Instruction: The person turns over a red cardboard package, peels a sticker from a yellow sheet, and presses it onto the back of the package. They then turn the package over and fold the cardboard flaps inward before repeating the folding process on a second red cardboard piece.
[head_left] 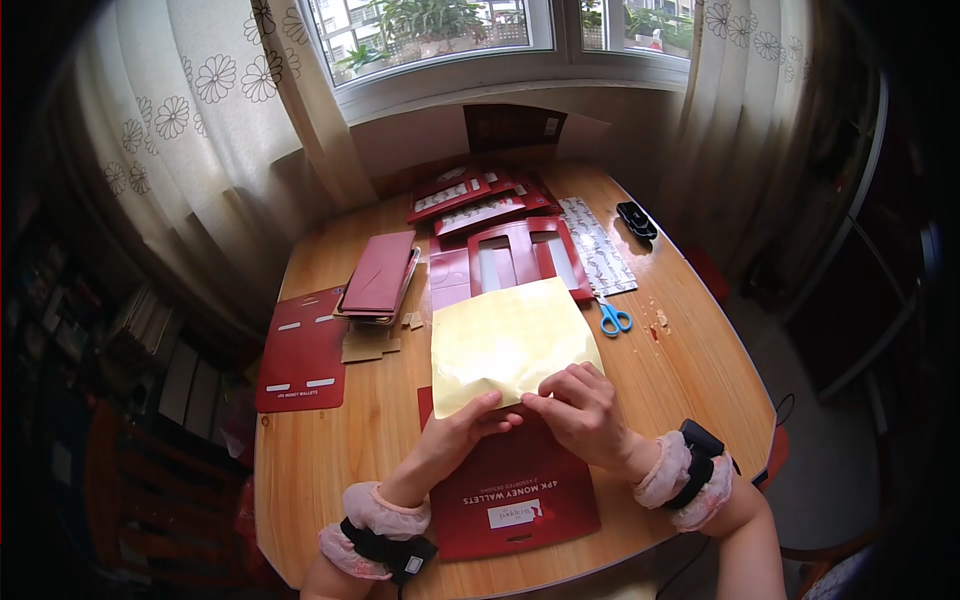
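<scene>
A pale yellow sheet of paper (515,335) with a glossy surface tilts up above the middle of the table, its near edge creased. My left hand (462,428) pinches that edge between thumb and fingers. Close by on the right, my right hand (582,412) is closed with bent fingers on the same edge. Any small piece between the right fingertips is too small to make out. Beneath both hands lies a red cardboard pack (520,462) printed "4PK MONEY WALLETS", upside down to me, with a torn white label (515,513).
Pink envelopes (380,272) are stacked left of the sheet, near a flat red card (302,350) and brown cardboard pieces (368,345). Red window-cut packs (480,210) pile up at the back. On the right are blue-handled scissors (615,319), a patterned sheet (600,245) and a black object (637,220).
</scene>
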